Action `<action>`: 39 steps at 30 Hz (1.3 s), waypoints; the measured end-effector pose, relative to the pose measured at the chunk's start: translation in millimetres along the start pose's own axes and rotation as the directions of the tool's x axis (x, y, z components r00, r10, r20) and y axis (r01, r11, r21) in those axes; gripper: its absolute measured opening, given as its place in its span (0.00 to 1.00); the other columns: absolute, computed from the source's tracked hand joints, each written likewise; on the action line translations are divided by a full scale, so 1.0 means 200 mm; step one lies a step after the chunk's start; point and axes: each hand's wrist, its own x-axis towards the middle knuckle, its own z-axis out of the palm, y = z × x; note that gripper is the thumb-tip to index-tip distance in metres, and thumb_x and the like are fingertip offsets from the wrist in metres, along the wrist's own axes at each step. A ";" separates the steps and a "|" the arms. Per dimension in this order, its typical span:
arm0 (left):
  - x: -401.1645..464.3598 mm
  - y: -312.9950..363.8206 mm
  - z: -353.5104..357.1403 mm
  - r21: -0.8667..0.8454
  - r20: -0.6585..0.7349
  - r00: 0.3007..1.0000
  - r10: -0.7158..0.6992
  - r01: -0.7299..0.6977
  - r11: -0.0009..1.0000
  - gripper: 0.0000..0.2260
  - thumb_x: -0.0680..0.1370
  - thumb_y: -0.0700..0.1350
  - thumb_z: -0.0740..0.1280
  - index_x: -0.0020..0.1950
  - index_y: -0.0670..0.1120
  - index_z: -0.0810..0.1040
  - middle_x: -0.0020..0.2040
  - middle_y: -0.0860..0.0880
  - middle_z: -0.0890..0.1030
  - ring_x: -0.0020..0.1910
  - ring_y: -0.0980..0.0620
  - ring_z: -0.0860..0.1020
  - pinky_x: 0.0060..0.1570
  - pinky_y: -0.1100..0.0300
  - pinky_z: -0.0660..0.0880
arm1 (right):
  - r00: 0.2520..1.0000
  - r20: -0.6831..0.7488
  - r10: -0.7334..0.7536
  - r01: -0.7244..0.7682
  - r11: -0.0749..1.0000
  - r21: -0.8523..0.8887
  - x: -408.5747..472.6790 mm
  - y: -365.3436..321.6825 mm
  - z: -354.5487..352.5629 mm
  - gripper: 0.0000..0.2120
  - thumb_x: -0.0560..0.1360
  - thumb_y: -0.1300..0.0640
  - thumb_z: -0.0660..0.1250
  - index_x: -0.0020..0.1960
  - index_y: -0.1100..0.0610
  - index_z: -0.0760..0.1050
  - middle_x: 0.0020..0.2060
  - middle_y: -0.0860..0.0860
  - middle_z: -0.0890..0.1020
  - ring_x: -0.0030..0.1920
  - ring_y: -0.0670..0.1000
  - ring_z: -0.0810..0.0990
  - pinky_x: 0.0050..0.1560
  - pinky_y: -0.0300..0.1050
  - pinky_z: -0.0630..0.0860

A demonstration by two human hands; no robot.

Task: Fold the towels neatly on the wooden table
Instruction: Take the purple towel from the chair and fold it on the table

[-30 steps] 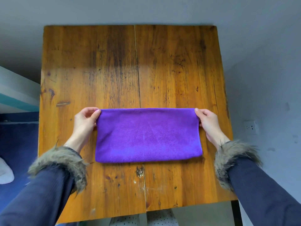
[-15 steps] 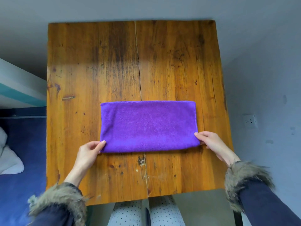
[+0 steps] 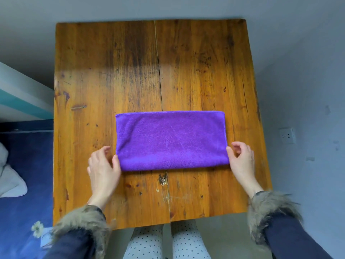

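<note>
**Purple towel folded once, hands at the near corners**

Both hands sit at the fold's 2 near corners. The left hand (image 3: 104, 165) touches the towel (image 3: 170, 141) with its thumb, the right hand (image 3: 242, 157) likewise; fingers loosely curled, neither really gripping. Probably squaring it up for the next fold. The towel lies flat mid-table (image 3: 196, 62).

No readable text

No lettering, label, brand, number or sign can be read on anything in the head view.
</note>
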 end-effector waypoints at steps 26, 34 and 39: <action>0.27 0.03 0.05 -0.206 -0.134 0.983 0.122 -0.148 0.967 0.13 0.77 0.35 0.60 0.61 0.38 0.74 0.57 0.38 0.75 0.56 0.41 0.74 0.60 0.59 0.66 | 0.761 0.105 -0.640 0.620 0.671 -0.407 -0.11 -0.39 0.53 0.26 0.76 0.46 0.54 0.72 0.54 0.64 0.74 0.56 0.62 0.74 0.57 0.56 0.72 0.63 0.46; 0.31 0.01 0.04 -0.217 0.097 0.982 -0.161 0.179 0.960 0.09 0.74 0.50 0.69 0.47 0.44 0.79 0.46 0.44 0.80 0.48 0.46 0.77 0.47 0.58 0.67 | 0.766 0.130 -0.629 0.605 0.638 -0.477 -0.17 -0.41 0.70 0.26 0.76 0.46 0.56 0.72 0.51 0.64 0.73 0.55 0.63 0.74 0.57 0.59 0.71 0.64 0.50; 0.31 0.08 0.05 -0.082 0.143 0.971 -0.193 0.206 0.975 0.09 0.74 0.50 0.68 0.49 0.45 0.77 0.50 0.45 0.79 0.52 0.44 0.77 0.50 0.54 0.70 | 0.762 0.112 -0.638 0.595 0.621 -0.511 -0.16 -0.41 0.72 0.25 0.76 0.46 0.55 0.72 0.51 0.64 0.73 0.54 0.63 0.74 0.57 0.60 0.71 0.64 0.52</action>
